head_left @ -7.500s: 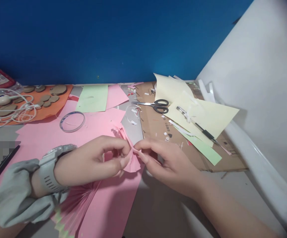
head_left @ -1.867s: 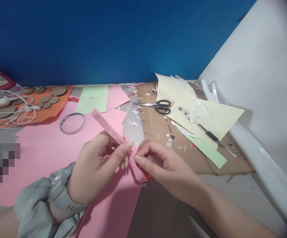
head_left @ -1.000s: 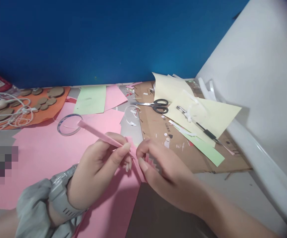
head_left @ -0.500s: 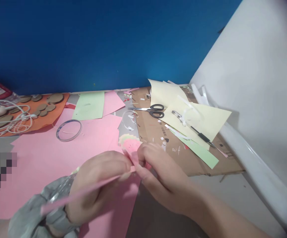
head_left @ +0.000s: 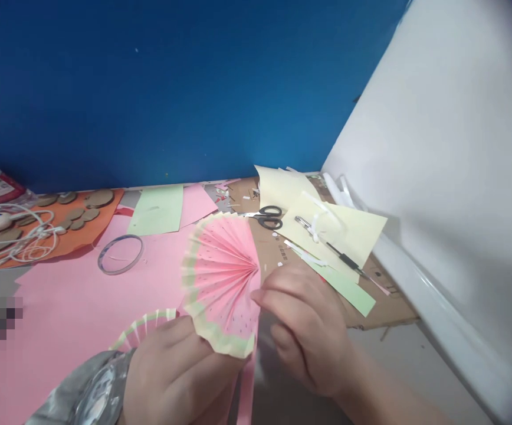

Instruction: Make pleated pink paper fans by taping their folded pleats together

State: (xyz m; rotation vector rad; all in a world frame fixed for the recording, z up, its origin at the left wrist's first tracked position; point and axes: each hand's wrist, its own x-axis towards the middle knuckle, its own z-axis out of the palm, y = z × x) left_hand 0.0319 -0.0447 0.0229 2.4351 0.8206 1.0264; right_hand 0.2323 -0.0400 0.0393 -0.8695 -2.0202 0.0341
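A pleated pink paper fan [head_left: 220,280] with a pale green and cream rim and small dark specks stands spread open between my hands. My left hand [head_left: 180,369], with a grey watch at the wrist, is closed under the fan's lower part. My right hand [head_left: 307,327] pinches the fan at its pivot on the right side, fingers curled. A second stretch of pleated rim [head_left: 143,327] shows just left of my left hand.
Large pink sheets [head_left: 74,301] cover the desk. A tape ring [head_left: 120,261] lies at the left, scissors [head_left: 267,216] and a pen [head_left: 333,251] on yellow paper and cardboard at the right. Orange paper with brown discs and white earphones [head_left: 12,236] sit far left. A white wall rises right.
The folded pink strip held between both hands has been fanned out into a wide pleated half circle. Both hands have dropped lower in view and the view has tilted upward.
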